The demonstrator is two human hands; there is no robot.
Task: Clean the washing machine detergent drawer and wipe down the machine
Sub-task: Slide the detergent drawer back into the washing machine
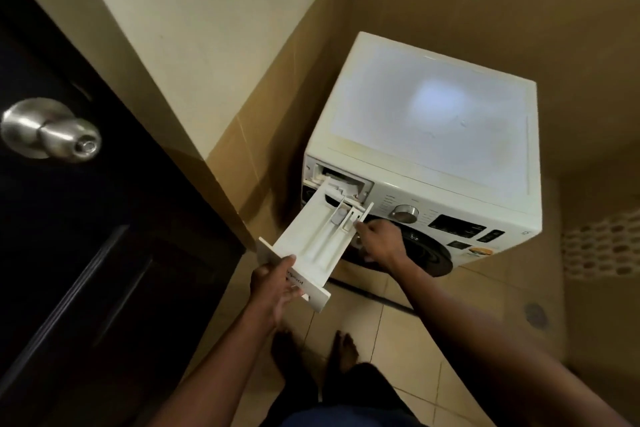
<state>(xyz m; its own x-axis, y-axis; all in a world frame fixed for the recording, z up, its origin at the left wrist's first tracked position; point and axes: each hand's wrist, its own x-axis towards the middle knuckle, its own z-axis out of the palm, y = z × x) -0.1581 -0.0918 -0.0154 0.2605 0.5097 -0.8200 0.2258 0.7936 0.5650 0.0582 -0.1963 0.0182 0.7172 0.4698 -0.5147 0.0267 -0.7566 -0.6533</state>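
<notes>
While the detergent drawer (304, 243) is hanging nearly out of its slot (349, 180) in the washing machine (433, 121), rear end just at the opening, the left hand (273, 288) is curling round and gripping its front panel (313, 293). The right hand (379, 243) is touching the drawer's right wall; whether pinching, I cannot tell. Removal is seemingly finishing; rinsing the drawer and wiping the machine are waiting. A dark door (104, 218) is standing alongside.

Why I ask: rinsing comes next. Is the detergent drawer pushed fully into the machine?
No, the detergent drawer sticks far out of the washing machine, gripped by the left hand.
</notes>
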